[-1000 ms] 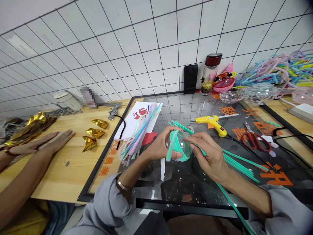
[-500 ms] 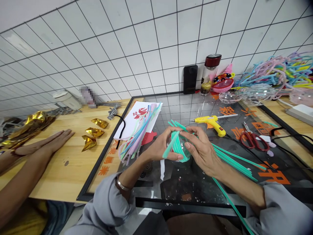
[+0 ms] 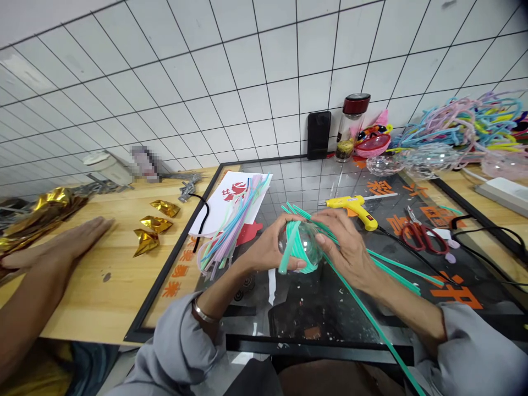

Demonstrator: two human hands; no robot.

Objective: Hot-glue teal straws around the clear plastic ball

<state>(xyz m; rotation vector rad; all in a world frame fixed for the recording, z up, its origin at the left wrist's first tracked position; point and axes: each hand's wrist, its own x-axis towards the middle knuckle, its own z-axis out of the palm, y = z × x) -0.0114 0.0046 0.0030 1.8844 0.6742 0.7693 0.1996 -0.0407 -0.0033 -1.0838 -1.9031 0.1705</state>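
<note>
My left hand [image 3: 268,245] is closed around a clear plastic ball [image 3: 311,245], its thumb and fingers on the ball's left side. Green pipe cleaners [image 3: 293,242] wrap that side of the ball, and one end sticks out toward me. At the ball's right side my right hand [image 3: 346,245] pinches a long green pipe cleaner [image 3: 371,319], which trails down past the table's front edge. More green pipe cleaners [image 3: 396,273] lie under my right forearm, their far tips showing beyond the ball.
A yellow glue gun [image 3: 355,208] and red-handled scissors [image 3: 424,236] lie to the right. Pastel pipe cleaners [image 3: 235,220] rest on white paper at left. A phone [image 3: 319,135] and a bottle [image 3: 350,129] stand by the wall. Another person's hands [image 3: 74,239] are at far left.
My right hand has drawn slightly right, off the ball, baring more of its clear surface. The long green pipe cleaner now shows running from my right fingers. My left hand keeps its hold.
</note>
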